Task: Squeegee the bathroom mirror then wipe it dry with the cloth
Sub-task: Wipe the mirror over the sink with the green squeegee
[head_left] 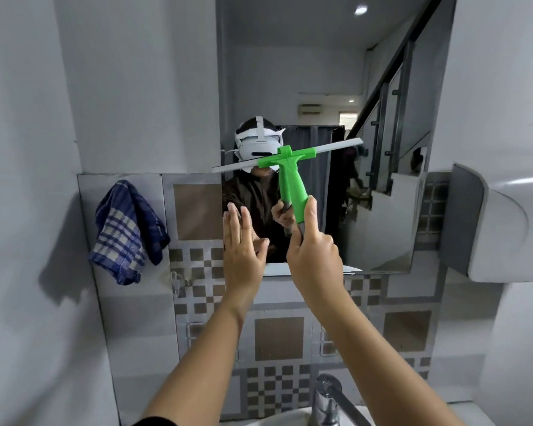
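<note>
While the right hand (313, 259) clenched the squeegee (290, 167) on the mirror (382, 87), left hand (242, 241) lay spread; a downward pull probably came next.

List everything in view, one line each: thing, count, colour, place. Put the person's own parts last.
mirror: one, frameless, on the wall straight ahead
squeegee: one, green handle with a pale blade, tilted across the mirror's lower half
cloth: one, blue and white check, hanging on the tiled wall left of the mirror
wall tiles: grey with brown squares, below and beside the mirror
tap: one, chrome, bottom edge
wall unit: one, white and grey, right edge; its purpose is unclear
left hand: one, open, flat at the mirror's lower left corner
right hand: one, closed around the squeegee handle
</note>
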The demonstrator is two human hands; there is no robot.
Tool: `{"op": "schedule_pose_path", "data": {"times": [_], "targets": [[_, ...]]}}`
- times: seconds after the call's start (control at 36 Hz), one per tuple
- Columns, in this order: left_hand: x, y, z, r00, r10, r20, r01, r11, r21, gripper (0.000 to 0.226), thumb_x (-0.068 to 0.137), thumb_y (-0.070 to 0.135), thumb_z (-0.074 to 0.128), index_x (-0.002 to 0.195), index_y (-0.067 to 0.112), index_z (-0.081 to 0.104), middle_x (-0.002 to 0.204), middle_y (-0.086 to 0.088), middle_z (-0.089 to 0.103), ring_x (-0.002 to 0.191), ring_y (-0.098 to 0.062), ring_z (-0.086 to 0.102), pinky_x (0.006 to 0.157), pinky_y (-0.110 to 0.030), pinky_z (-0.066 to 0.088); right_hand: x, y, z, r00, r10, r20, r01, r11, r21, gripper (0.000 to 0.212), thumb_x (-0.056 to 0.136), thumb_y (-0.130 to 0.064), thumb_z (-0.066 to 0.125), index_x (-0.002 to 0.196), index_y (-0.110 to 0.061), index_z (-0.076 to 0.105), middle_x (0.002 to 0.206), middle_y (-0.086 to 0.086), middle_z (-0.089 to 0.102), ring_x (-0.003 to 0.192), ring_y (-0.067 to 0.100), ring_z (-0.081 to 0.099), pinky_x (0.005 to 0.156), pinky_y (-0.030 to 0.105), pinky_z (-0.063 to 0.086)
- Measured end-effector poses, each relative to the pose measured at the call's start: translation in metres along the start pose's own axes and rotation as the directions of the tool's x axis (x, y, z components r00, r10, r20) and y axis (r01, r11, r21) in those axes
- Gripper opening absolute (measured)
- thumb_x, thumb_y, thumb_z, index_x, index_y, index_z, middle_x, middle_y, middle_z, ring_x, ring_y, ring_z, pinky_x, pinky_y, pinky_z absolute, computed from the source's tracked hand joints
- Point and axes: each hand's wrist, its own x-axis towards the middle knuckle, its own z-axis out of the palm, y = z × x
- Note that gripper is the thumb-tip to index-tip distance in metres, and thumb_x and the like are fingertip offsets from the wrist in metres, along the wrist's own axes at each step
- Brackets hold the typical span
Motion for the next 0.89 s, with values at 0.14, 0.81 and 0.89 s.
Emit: {"op": "schedule_pose_path", "data": {"times": [0.14,0.81,0.89], "targets": [[-0.017,0.007,0.006,0.995,-0.098,-0.019,0.098,0.995,0.027,0.08,0.086,0.024,0.065,0.147,0.007,0.015,0.156,-0.014,0.003,0.144,-0.025,0.001,0.112,-0.019,0.008,0.01,0.019,-0.007,0.995,-0.095,0.002,0.095,0.988,-0.118,0.056,0.099,-0.027,0.033,0.148,-0.022,0.007,0.065,0.003,0.048,0.055,0.026,0.05,0.042,0.027,0.027],[-0.027,0.011,0.016,0.979,-0.2,-0.032,0.202,0.976,0.076,0.082,0.089,0.04,0.054,0.145,0.024,-0.004,0.155,-0.004,-0.011,0.144,-0.023,-0.005,0.101,-0.036,0.038,0.078,0.121,-0.051,0.812,-0.584,-0.008,0.558,0.781,-0.281,0.048,0.088,-0.012,0.056,0.135,-0.01,0.045,0.078,0.021,0.066,0.046,0.032,0.058,0.036,0.025,0.035],[-0.025,0.011,0.015,0.975,-0.224,-0.014,0.224,0.971,0.081,0.082,0.088,0.039,0.055,0.148,0.019,0.003,0.156,-0.004,-0.01,0.144,-0.025,-0.002,0.098,-0.04,0.046,0.074,0.133,-0.047,0.83,-0.557,0.001,0.539,0.802,-0.26,0.049,0.089,-0.014,0.054,0.136,-0.013,0.042,0.083,0.021,0.066,0.051,0.035,0.06,0.037,0.026,0.035]]}}
